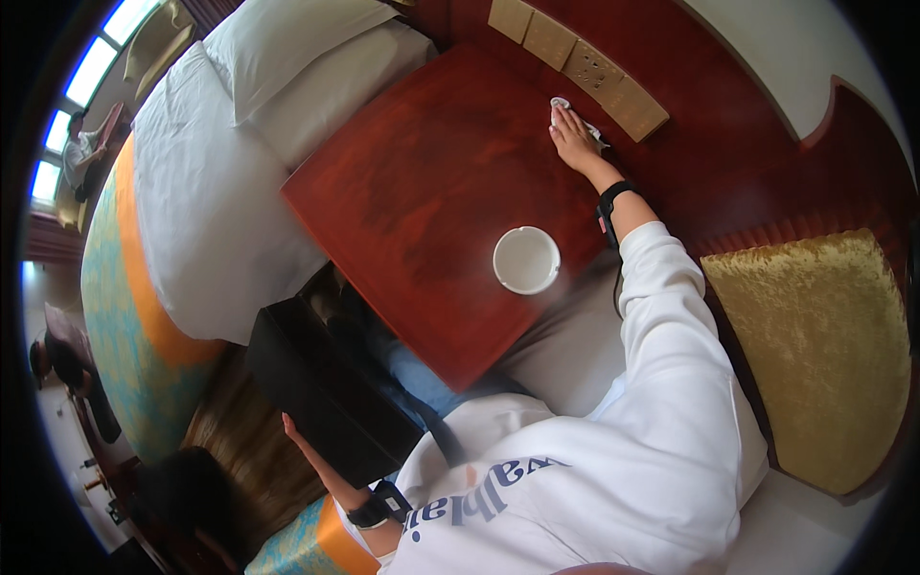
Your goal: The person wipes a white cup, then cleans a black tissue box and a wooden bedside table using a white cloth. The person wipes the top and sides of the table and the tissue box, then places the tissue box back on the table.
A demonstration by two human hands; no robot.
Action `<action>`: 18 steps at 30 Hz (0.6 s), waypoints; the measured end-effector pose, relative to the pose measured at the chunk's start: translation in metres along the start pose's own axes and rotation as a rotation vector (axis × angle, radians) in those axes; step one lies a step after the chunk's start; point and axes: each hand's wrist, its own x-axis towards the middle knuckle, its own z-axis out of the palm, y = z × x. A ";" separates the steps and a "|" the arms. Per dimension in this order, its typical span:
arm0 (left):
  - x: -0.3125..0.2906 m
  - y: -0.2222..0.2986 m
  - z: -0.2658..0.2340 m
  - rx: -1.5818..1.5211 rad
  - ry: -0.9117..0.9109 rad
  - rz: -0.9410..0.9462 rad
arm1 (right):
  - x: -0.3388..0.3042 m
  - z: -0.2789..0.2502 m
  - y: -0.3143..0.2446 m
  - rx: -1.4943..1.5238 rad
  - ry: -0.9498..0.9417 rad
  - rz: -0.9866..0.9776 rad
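My right hand [575, 142] reaches to the far edge of the reddish-brown wooden table [412, 172], pressing a folded white cloth [560, 102] flat against its top beside the wall panel. The cloth pokes out past the fingers on both sides. A round white ashtray [527, 260] with notches in its rim sits on the near right part of the tabletop. At lower left, my left hand [305, 443] lies along the side of a black rectangular box [326, 388], holding it tilted against my body. Most of that hand's fingers are hidden.
A bed with white pillows [307, 48] and an orange and teal runner [144, 259] stands left of the table. Sockets and switches [589, 69] line the headboard behind it. A gold upholstered seat [815, 355] is at right. Other people [81, 149] are at far left.
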 end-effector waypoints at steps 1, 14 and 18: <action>-0.001 0.001 0.000 -0.055 -0.032 -0.047 | 0.003 0.001 0.001 0.002 -0.026 0.007; 0.011 0.014 -0.007 0.729 -0.034 -0.155 | -0.035 -0.003 -0.109 0.006 -0.503 -0.173; 0.021 0.048 -0.012 0.668 -0.057 -0.082 | -0.054 -0.023 -0.195 0.064 -0.685 -0.242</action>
